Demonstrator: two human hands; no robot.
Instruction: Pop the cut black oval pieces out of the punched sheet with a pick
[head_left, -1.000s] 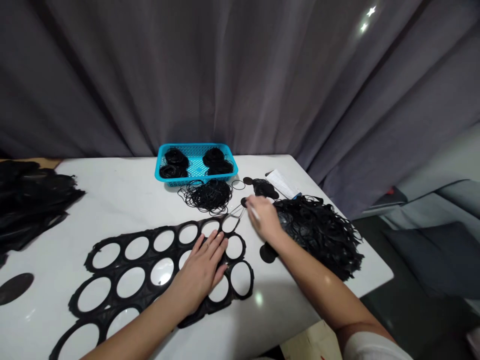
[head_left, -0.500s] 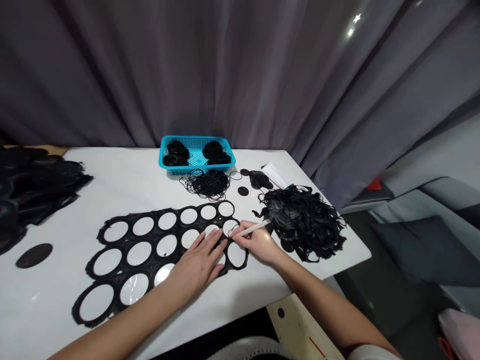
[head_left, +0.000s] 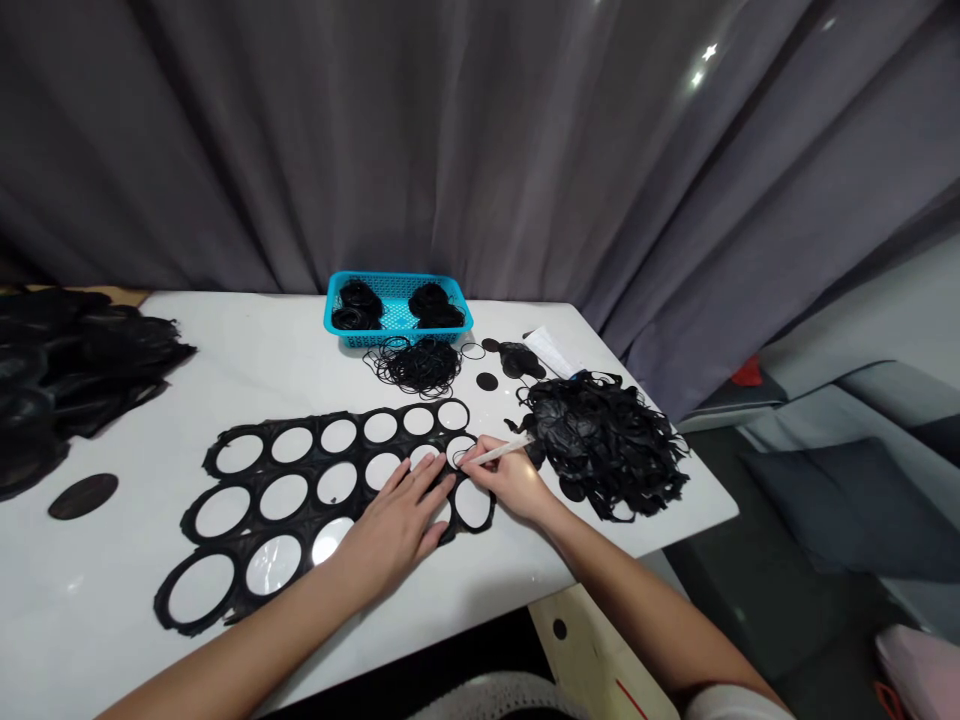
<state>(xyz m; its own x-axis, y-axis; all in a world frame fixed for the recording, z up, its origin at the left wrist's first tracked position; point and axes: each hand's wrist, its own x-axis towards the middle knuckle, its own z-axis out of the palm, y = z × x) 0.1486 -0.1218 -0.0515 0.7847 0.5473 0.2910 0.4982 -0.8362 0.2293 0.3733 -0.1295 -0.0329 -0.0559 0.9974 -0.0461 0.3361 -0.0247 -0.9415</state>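
Here on the white worktop (head_left: 247, 370), the black holed sheet (head_left: 259, 480) is lying with its rounds in three rows, and the left hand (head_left: 401, 525) is resting open, palm down, across its right part! The right hand (head_left: 516, 482) is gripping a slim white tool (head_left: 501, 450), which is slanting down towards the end hole of the middle row. Just beyond, a tangle of thin black rings (head_left: 420, 368) is sitting before the blue basket (head_left: 397, 338), while a heap of black strips (head_left: 607, 440) is sprawling near the right hand
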